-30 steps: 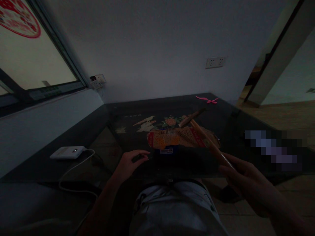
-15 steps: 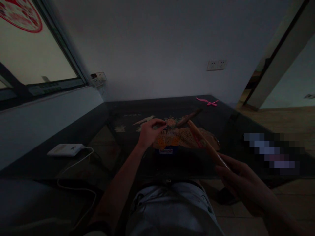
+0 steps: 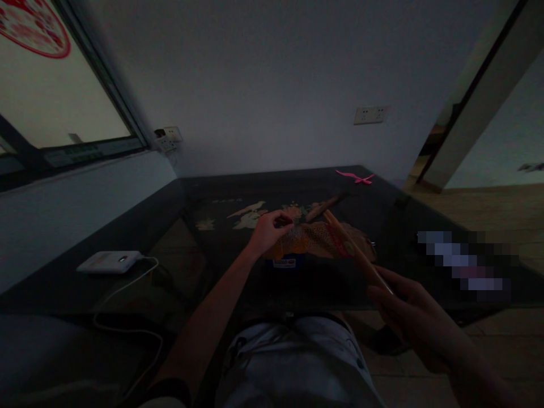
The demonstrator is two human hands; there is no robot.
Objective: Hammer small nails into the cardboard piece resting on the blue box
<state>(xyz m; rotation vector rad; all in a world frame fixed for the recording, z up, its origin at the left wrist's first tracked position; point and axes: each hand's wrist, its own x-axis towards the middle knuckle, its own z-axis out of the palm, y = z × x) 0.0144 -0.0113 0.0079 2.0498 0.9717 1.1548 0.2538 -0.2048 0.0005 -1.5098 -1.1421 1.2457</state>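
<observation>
Left hand (image 3: 275,232) has moved to the spotted packet's (image 3: 315,237) left end, fingers narrow, hold unclear; right hand (image 3: 410,309) grips a wooden stick (image 3: 361,256) across its right.

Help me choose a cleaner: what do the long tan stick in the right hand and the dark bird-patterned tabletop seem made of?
Long tan stick: probably wood or bamboo, smooth-looking, from its brown tone and pale glint near the right hand.
Dark bird-patterned tabletop: glossy, perhaps glass or lacquer, given the angular reflection at left.
</observation>
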